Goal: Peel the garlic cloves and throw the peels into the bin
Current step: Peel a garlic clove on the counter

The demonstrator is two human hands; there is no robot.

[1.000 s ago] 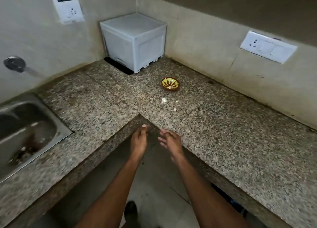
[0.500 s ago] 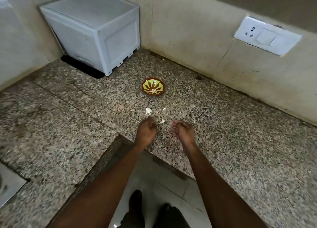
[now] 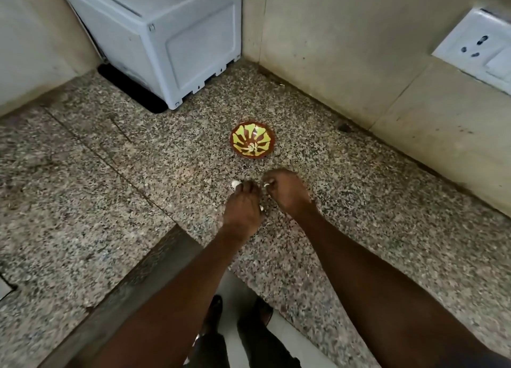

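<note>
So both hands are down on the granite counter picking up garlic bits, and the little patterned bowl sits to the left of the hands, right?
Not quite. In the head view the patterned bowl sits beyond the hands, toward the wall, not left of them. The left hand and right hand are on the granite counter at the garlic bits.

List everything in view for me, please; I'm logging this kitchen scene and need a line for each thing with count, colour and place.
bowl: one, brown with a yellow-green pattern, on the counter beyond the hands; whitish bits lie in it.
garlic clove: one, white, on the counter at the left fingers.
white scrap: one, at the right fingers.
white scrap: one, between the two hands.
counter: one, speckled grey granite, L-shaped.
box-like unit: one, white, in the far corner.
wall socket plate: one, white, right wall.
left hand: fingers curled down on the clove.
right hand: fingers curled round the scrap.
</note>
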